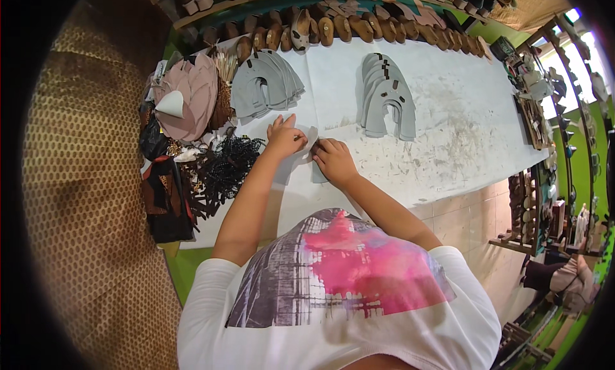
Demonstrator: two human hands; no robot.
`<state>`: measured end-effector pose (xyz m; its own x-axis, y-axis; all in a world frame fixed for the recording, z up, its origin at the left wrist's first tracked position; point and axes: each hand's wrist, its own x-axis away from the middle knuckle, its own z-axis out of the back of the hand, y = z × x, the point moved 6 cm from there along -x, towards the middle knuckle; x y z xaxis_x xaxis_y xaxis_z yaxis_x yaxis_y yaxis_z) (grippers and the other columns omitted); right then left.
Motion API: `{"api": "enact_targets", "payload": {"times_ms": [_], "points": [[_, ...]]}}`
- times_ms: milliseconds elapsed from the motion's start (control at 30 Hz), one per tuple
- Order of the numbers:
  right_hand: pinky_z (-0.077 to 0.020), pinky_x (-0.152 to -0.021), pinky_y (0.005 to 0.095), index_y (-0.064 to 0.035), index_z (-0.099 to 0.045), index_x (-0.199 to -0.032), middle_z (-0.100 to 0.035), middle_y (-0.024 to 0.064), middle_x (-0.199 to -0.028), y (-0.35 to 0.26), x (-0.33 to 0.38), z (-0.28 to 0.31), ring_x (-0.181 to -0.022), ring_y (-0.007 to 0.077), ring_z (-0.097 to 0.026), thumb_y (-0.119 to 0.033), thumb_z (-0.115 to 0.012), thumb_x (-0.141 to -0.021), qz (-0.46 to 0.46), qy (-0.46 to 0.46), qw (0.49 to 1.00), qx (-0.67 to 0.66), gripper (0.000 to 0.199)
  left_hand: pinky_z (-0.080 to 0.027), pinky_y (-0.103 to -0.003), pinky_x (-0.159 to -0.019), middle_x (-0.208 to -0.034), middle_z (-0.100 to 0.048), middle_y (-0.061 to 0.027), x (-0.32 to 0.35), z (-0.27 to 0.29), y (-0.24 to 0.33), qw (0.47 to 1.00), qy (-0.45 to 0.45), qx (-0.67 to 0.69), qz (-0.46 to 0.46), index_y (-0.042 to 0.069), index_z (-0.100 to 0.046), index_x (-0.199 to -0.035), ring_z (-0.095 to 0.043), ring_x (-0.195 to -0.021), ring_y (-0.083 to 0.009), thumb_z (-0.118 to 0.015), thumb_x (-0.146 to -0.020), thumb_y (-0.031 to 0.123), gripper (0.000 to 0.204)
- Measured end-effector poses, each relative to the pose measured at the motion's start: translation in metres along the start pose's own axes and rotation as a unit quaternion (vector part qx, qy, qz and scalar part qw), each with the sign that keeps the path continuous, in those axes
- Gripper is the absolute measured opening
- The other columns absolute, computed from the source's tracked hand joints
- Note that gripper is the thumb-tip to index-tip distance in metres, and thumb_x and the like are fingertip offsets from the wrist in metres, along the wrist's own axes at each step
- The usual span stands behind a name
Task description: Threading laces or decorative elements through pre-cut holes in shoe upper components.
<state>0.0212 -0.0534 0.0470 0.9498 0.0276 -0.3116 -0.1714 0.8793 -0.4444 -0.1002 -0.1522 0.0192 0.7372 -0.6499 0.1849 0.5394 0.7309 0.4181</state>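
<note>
Over the white-covered table, my left hand (285, 138) is closed, its thumb and fingers pinched around a small dark piece (297, 138) too small to make out fully. Close beside it, my right hand (334, 160) has its fingertips closed on a grey shoe upper piece (312, 137), which the hands partly cover. Just beyond my left hand lies a fanned stack of grey U-shaped shoe uppers (272, 82). Farther right, another overlapping stack of grey uppers (386, 101) has small dark brown tabs along its tops.
A row of wooden shoe lasts (343, 29) lines the table's far edge. On the left are pinkish-brown cut pieces (192, 94), a tangle of black strips (234, 162) and a dark bag (168, 206). Racks of shoes (522, 206) stand at the right. Scuff marks spot the table covering (455, 126).
</note>
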Motion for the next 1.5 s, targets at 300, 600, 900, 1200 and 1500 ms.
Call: {"api": "enact_targets", "payload": {"times_ms": [300,600,900,1200,1500], "points": [[-0.0342,-0.094,0.0392,-0.003,-0.065,-0.085,-0.053,0.0093,-0.112,0.003,0.001,-0.004,-0.11,0.0261,-0.045,-0.019,-0.057,-0.079,-0.003,-0.019,1.0,-0.009,0.019,-0.018,-0.055,-0.102,-0.132,-0.046,-0.0079,0.02,-0.012,-0.002,0.98,0.183,0.066,0.048,0.019,-0.069,-0.079,-0.029,-0.127,-0.039,-0.068,-0.072,0.026,0.01],[-0.035,-0.094,0.0377,-0.0026,-0.065,-0.086,-0.054,0.0089,-0.107,0.005,0.001,-0.004,-0.108,0.0239,-0.047,-0.019,-0.057,-0.075,0.001,0.001,1.0,0.011,0.021,-0.013,-0.063,-0.101,-0.138,-0.04,-0.01,0.023,-0.005,0.012,0.978,0.141,0.028,0.152,0.017,-0.07,-0.078,-0.022,-0.132,-0.0345,-0.067,-0.074,0.027,0.011],[-0.0348,-0.095,0.037,-0.002,-0.063,-0.087,-0.054,0.0078,-0.106,0.004,0.003,-0.005,-0.108,0.0233,-0.047,-0.019,-0.056,-0.075,0.011,0.008,0.999,0.033,0.022,-0.012,-0.065,-0.099,-0.138,-0.037,-0.0152,0.021,-0.016,0.011,0.98,0.16,-0.03,0.115,0.013,-0.067,-0.08,-0.023,-0.131,-0.038,-0.058,-0.08,0.021,0.013],[-0.0367,-0.089,0.0349,-0.0036,-0.062,-0.091,-0.054,0.0065,-0.107,-0.002,0.001,-0.006,-0.105,0.0204,-0.048,-0.021,-0.056,-0.075,0.009,0.007,0.997,0.074,0.025,-0.013,-0.063,-0.1,-0.139,-0.035,-0.0154,0.03,-0.022,0.009,0.967,0.211,0.002,0.139,0.01,-0.064,-0.083,-0.025,-0.13,-0.0372,-0.055,-0.08,0.019,0.013],[-0.0354,-0.091,0.0373,-0.0041,-0.062,-0.093,-0.053,0.0079,-0.111,0.002,0.001,-0.011,-0.108,0.0211,-0.047,-0.02,-0.054,-0.075,-0.007,-0.028,0.996,0.081,0.026,-0.016,-0.064,-0.099,-0.138,-0.037,-0.0152,0.021,-0.015,0.004,0.971,0.177,-0.017,0.159,0.009,-0.065,-0.086,-0.028,-0.129,-0.0359,-0.054,-0.081,0.022,0.017]]}}
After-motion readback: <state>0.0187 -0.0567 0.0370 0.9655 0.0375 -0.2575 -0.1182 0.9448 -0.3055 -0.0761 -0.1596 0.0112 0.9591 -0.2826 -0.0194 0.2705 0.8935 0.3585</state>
